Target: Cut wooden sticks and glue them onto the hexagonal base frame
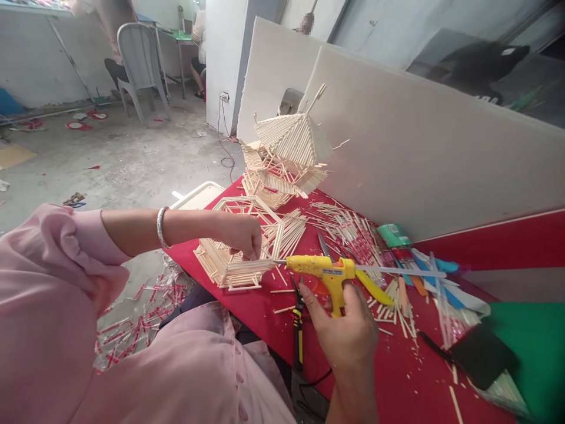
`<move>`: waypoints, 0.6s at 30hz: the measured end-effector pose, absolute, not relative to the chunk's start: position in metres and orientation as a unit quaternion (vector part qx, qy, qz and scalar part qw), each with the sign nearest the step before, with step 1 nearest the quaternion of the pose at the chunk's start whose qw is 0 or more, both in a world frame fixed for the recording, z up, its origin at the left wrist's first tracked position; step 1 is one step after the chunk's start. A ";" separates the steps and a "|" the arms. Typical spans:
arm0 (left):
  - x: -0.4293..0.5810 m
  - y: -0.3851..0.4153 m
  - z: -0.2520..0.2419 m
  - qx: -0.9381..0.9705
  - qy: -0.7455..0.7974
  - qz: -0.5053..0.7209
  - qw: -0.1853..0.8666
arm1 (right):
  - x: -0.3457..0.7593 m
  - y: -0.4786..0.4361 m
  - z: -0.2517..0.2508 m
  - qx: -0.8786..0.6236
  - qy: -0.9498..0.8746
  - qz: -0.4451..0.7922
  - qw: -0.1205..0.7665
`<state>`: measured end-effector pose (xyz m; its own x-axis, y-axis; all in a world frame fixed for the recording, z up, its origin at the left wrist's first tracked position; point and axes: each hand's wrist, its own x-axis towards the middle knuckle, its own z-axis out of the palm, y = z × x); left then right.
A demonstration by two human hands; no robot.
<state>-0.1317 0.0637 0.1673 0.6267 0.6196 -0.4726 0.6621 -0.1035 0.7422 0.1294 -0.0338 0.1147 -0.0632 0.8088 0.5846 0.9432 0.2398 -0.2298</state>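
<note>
My right hand [348, 330] is closed round the handle of a yellow glue gun [329, 272], whose nozzle points left at a flat model built of thin wooden sticks [238, 259] on the red table [388, 377]. My left hand [241, 232] rests on top of that model with its fingers pinched together at the spot near the nozzle; what they pinch is too small to make out. A clear glue stick [397, 271] juts from the back of the gun.
A taller stick house [286, 156] stands farther back against white foam boards [424, 147]. Loose sticks [348, 227], pliers [298, 324], scissors, tape and a black phone [481, 356] lie on the table. Stick scraps litter the floor; a plastic chair [139, 62] and seated people are beyond.
</note>
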 end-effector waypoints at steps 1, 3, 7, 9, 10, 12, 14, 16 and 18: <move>-0.131 0.063 0.168 0.741 0.432 -0.019 0.514 | 0.129 -0.034 0.115 -0.609 -0.720 -0.107 0.316; -0.130 0.063 0.170 0.742 0.432 -0.020 0.511 | 0.129 -0.035 0.115 -0.612 -0.719 -0.105 0.313; -0.129 0.061 0.174 0.742 0.451 -0.035 0.494 | 0.128 -0.034 0.112 -0.609 -0.724 -0.113 0.303; -0.129 0.060 0.175 0.740 0.455 -0.036 0.494 | 0.127 -0.033 0.111 -0.607 -0.726 -0.127 0.298; -0.129 0.060 0.175 0.739 0.453 -0.036 0.497 | 0.127 -0.032 0.110 -0.607 -0.726 -0.132 0.295; -0.129 0.061 0.174 0.741 0.445 -0.034 0.503 | 0.127 -0.031 0.110 -0.609 -0.725 -0.143 0.288; -0.130 0.061 0.173 0.742 0.440 -0.033 0.505 | 0.127 -0.031 0.110 -0.612 -0.723 -0.156 0.281; -0.129 0.061 0.173 0.744 0.439 -0.036 0.503 | 0.126 -0.032 0.110 -0.613 -0.719 -0.176 0.276; -0.129 0.061 0.174 0.745 0.439 -0.041 0.500 | 0.126 -0.032 0.109 -0.613 -0.716 -0.193 0.273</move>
